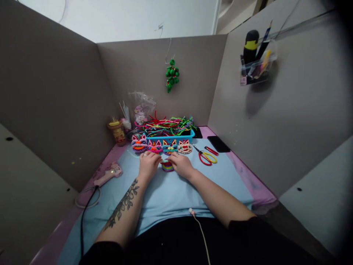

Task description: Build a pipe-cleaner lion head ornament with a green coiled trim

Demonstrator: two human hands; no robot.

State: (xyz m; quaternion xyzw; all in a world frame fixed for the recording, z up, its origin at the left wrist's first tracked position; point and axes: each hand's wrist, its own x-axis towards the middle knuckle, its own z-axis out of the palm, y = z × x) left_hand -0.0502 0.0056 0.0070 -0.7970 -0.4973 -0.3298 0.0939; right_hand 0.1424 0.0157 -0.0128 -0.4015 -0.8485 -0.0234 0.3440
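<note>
A small rainbow-striped pipe-cleaner piece [167, 167] is between my two hands, low over the blue cloth. My left hand [149, 162] has its fingers pinched together at the left of the piece's pale upper edge. On the other side, my right hand [180, 164] pinches that same edge, with its fingertips partly hidden. Just beyond my fingers stand several colourful pipe-cleaner animal heads in a row: a purple and orange one [139, 142], a pink one [154, 146], a teal one [170, 147] and a cream one [184, 146].
Behind the heads is a blue tray [190, 137] heaped with coloured pipe cleaners [168, 126]. Scissors [206, 158], a red cutter [211, 151] and a black phone [218, 144] lie right. A pink glue gun [109, 175] with its cable lies left, near a cup [117, 133]. Grey partitions surround the table.
</note>
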